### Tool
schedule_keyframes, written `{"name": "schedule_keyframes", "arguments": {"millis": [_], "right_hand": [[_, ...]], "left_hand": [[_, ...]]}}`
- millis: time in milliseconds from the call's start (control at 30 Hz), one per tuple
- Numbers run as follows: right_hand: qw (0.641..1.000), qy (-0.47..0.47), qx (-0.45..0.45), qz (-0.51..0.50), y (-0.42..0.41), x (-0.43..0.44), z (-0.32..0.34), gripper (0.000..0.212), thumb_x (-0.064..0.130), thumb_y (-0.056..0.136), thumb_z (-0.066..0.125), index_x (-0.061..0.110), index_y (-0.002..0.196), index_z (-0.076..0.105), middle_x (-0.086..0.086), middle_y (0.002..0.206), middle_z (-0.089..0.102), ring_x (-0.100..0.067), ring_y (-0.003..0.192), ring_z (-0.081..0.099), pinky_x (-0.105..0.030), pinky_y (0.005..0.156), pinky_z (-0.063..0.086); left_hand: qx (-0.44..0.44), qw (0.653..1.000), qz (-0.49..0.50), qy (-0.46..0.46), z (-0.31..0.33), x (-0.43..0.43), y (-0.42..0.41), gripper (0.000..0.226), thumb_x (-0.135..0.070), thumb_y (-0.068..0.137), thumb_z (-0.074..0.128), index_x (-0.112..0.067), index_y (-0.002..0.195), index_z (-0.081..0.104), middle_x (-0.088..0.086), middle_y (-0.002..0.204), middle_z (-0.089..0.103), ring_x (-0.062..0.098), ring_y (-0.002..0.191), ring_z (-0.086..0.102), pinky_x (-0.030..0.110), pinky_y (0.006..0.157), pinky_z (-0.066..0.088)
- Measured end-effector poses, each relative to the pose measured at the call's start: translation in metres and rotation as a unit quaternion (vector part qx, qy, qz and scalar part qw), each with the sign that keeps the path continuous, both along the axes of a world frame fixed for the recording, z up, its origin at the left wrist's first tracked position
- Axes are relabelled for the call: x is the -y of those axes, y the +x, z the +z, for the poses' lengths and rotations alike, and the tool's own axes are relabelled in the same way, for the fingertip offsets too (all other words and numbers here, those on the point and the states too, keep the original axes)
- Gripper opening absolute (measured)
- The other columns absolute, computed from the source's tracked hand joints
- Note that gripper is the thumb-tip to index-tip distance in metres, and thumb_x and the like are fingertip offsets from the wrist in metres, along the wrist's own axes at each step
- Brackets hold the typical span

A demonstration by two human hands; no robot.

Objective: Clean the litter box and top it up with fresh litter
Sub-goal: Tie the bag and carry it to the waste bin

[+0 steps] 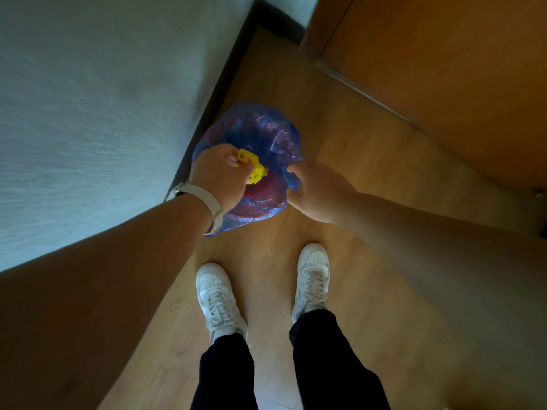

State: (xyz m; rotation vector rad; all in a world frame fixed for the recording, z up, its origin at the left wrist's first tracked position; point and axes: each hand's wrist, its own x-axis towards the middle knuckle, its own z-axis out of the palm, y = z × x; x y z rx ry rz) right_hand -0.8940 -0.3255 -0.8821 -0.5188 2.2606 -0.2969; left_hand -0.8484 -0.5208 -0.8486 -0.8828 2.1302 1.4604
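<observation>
Gripping item: left hand (219,176), fingers clenching round the yellow drawstring (252,167) of a blue plastic rubbish bag (266,131); a white wristband (210,207) is sitting on that wrist. Second item: right hand (321,192), reaching in from the right, its thumb and fingertips (291,197) lying at the bag's right edge; whether they are pinching the film or only touching it cannot be told, as the picture is blurring there. Bag: translucent and crinkled, its mouth gathered toward the drawstring, something reddish showing through the film lower down; it is sitting between the two hands, ahead of the person's feet and just beside the dark skirting board (228,69); whether it is hanging or resting on the floor cannot be told. Surroundings: a pale grey wall (97,99) is filling the left side, a wooden door (444,69) is standing at upper right, and light wood flooring (370,143) is running beneath. Person: standing in white lace-up trainers (313,276) and black trousers (325,365), toes pointing toward the bag
</observation>
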Motion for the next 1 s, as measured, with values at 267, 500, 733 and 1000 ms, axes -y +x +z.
{"name": "schedule_keyframes", "arguments": {"millis": [267,500,733,1000], "right_hand": [[0.996,-0.028,-0.077,0.044,0.01,-0.001,0.023,0.043,0.043,0.09,0.05,0.017,0.124,0.05,-0.005,0.131,0.05,-0.029,0.102,0.059,-0.045,0.082,0.052],[0.994,-0.022,-0.099,0.031,0.015,-0.009,0.098,0.043,0.045,0.091,0.047,0.018,0.123,0.05,-0.003,0.127,0.052,-0.024,0.109,0.054,-0.044,0.084,0.051],[0.993,-0.013,-0.12,0.011,0.028,-0.002,0.216,0.048,0.046,0.09,0.047,0.019,0.13,0.048,-0.003,0.127,0.052,-0.025,0.111,0.053,-0.042,0.085,0.049],[0.985,0.015,-0.172,0.009,0.058,-0.003,0.367,0.053,0.047,0.091,0.049,0.021,0.137,0.045,-0.006,0.132,0.049,-0.029,0.119,0.049,-0.04,0.091,0.042]], "left_hand": [[0.033,0.995,-0.055,-0.074,0.004,0.007,0.015,0.038,-0.022,0.091,0.06,-0.018,0.129,0.056,-0.005,0.123,0.058,0.013,0.115,0.054,0.028,0.098,0.04],[0.014,0.983,-0.12,-0.138,0.073,0.022,0.046,0.043,-0.022,0.09,0.062,-0.015,0.132,0.054,0.006,0.131,0.055,0.022,0.119,0.053,0.025,0.089,0.037],[-0.019,0.946,-0.233,-0.223,0.193,0.021,0.056,0.054,-0.034,0.088,0.061,-0.015,0.137,0.049,0.012,0.139,0.049,0.031,0.128,0.046,0.043,0.101,0.039],[-0.098,0.901,-0.314,-0.283,0.339,0.008,0.066,0.064,-0.048,0.087,0.05,-0.017,0.143,0.044,0.015,0.151,0.038,0.035,0.136,0.039,0.047,0.11,0.032]]}}
